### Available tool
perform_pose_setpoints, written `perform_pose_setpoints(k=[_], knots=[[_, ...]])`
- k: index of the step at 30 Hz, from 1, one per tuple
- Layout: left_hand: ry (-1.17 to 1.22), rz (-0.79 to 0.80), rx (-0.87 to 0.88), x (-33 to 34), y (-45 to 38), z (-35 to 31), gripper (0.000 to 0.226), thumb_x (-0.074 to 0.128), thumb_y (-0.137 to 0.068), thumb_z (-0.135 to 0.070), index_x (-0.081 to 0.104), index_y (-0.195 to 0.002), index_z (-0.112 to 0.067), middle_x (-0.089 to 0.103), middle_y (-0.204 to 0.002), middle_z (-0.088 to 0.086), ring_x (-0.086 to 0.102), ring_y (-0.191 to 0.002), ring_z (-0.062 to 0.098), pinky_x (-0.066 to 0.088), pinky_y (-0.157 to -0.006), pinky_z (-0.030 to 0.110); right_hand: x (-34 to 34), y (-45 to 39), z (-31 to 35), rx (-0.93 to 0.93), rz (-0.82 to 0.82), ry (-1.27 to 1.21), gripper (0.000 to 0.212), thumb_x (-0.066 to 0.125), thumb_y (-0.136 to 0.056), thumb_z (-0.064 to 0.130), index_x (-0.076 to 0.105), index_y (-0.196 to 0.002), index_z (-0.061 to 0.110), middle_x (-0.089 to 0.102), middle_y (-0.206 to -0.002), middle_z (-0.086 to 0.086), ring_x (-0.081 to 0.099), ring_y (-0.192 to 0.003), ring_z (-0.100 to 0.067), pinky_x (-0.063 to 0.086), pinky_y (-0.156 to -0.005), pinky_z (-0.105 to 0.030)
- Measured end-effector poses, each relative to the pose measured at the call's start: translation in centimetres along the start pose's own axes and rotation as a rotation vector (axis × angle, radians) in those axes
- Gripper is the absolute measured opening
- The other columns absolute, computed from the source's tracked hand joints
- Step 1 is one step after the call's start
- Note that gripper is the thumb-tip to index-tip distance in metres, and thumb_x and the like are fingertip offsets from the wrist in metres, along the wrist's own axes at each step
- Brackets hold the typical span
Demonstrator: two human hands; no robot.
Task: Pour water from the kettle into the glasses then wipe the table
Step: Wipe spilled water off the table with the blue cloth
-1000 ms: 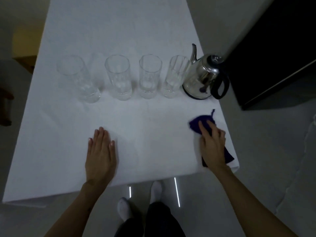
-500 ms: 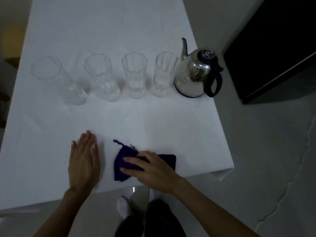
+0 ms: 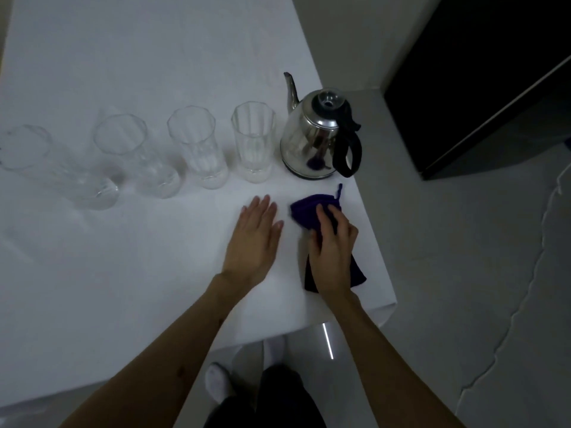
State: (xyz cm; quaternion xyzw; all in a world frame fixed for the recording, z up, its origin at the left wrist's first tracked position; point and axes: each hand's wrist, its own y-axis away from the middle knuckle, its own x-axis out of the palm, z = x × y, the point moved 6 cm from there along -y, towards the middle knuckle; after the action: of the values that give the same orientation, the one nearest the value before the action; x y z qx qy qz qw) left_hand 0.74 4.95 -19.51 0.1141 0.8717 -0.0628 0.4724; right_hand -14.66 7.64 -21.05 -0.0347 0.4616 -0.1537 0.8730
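Four glasses (image 3: 197, 146) stand beside the kettle (image 3: 318, 140). Just before it, our right hand (image 3: 332, 251) presses the cloth (image 3: 309, 211), left hand (image 3: 255, 239) flat; a long swipe could topple them.

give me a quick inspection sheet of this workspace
surface: table under a white cover
job's things: four glasses in a row, kettle upright at their right end, purple cloth near the right edge
clutter: nothing seen
grippers: left hand flat on the table; right hand presses the cloth
cables: nothing seen
surroundings: grey floor, dark cabinet to the right
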Motion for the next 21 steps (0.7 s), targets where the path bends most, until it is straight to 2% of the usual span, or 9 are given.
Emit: perform_pose_setpoints(k=[2,5,6,8,11,14,17,19,21], knots=[[-0.021,0.025,0.012,1.1,-2.0,-1.1,0.057,0.022,-0.102,-0.04,0.036,-0.145,-0.005,0.026,-0.157,0.014,0.014,-0.148,0.026,0.0,-0.12,0.034,-0.5,0.3,-0.5,0.095,0.012,-0.08,0.053,0.052,-0.096,0.032,0.051,-0.142,0.006,0.05,-0.143,-0.017,0.044,-0.121,-0.03,0.044,-0.101,-0.042],[-0.012,0.065,-0.026,2.3,-3.7,-1.6,0.048,0.038,-0.101,-0.037,0.049,-0.133,-0.003,0.034,-0.152,0.018,0.023,-0.144,0.033,0.016,-0.12,0.041,-2.3,1.4,-2.0,0.192,-0.043,-0.005,0.05,0.041,-0.099,0.036,0.058,-0.133,0.004,0.058,-0.132,-0.014,0.049,-0.112,-0.029,0.041,-0.093,-0.035],[0.006,0.045,-0.028,2.5,-3.9,-1.9,0.042,0.045,-0.099,-0.035,0.055,-0.124,-0.003,0.043,-0.144,0.019,0.034,-0.136,0.033,0.028,-0.115,0.042,-2.8,1.8,-2.3,0.198,-0.069,0.068,0.045,0.042,-0.099,0.034,0.064,-0.124,0.003,0.061,-0.126,-0.015,0.052,-0.107,-0.03,0.042,-0.088,-0.034],[0.029,-0.02,-0.019,2.5,-3.9,-2.7,0.025,0.053,-0.096,-0.028,0.056,-0.104,-0.005,0.055,-0.116,0.015,0.049,-0.107,0.027,0.046,-0.093,0.04,-3.1,2.4,-2.6,0.208,-0.081,0.176,0.035,0.05,-0.097,0.032,0.068,-0.107,0.003,0.067,-0.113,-0.014,0.056,-0.097,-0.03,0.046,-0.078,-0.036],[0.166,-0.023,-0.076,2.0,-4.0,-3.8,0.012,0.047,-0.099,-0.018,0.044,-0.091,-0.01,0.05,-0.091,0.005,0.044,-0.079,0.016,0.044,-0.068,0.024,-2.8,2.4,-2.8,0.238,-0.011,0.151,0.024,0.061,-0.096,0.028,0.062,-0.094,0.004,0.068,-0.089,-0.013,0.061,-0.076,-0.027,0.05,-0.064,-0.037],[0.403,-0.015,-0.226,0.9,-5.1,-3.2,0.009,0.042,-0.1,-0.014,0.041,-0.092,-0.01,0.048,-0.083,0.0,0.044,-0.069,0.008,0.039,-0.058,0.01,-2.7,2.1,-3.6,0.35,0.125,-0.039,0.025,0.052,-0.102,0.031,0.054,-0.105,0.007,0.067,-0.085,-0.01,0.061,-0.066,-0.021,0.054,-0.058,-0.034],[0.363,-0.054,-0.254,0.5,-6.0,-2.4,0.009,0.049,-0.096,-0.01,0.047,-0.104,-0.006,0.049,-0.098,0.006,0.048,-0.083,0.015,0.043,-0.073,0.01,-2.7,1.9,-3.7,0.367,0.143,-0.06,0.03,0.054,-0.101,0.028,0.052,-0.123,0.008,0.067,-0.108,-0.01,0.064,-0.088,-0.022,0.058,-0.075,-0.038],[0.23,-0.14,-0.23,0.9,-5.2,-2.6,0.027,0.048,-0.096,-0.007,0.046,-0.123,0.0,0.049,-0.121,0.015,0.046,-0.107,0.024,0.044,-0.096,0.028,-3.1,1.5,-3.0,0.227,0.056,0.106,0.04,0.06,-0.098,0.022,0.053,-0.133,0.005,0.063,-0.127,-0.015,0.062,-0.108,-0.03,0.052,-0.086,-0.042],[0.123,-0.184,-0.12,1.6,-3.1,-3.9,0.041,0.043,-0.098,-0.009,0.04,-0.137,0.002,0.043,-0.142,0.019,0.039,-0.131,0.031,0.035,-0.111,0.04,-3.1,1.1,-2.3,0.023,0.043,0.225,0.048,0.052,-0.099,0.019,0.047,-0.145,0.006,0.052,-0.147,-0.015,0.051,-0.131,-0.033,0.042,-0.104,-0.048]])
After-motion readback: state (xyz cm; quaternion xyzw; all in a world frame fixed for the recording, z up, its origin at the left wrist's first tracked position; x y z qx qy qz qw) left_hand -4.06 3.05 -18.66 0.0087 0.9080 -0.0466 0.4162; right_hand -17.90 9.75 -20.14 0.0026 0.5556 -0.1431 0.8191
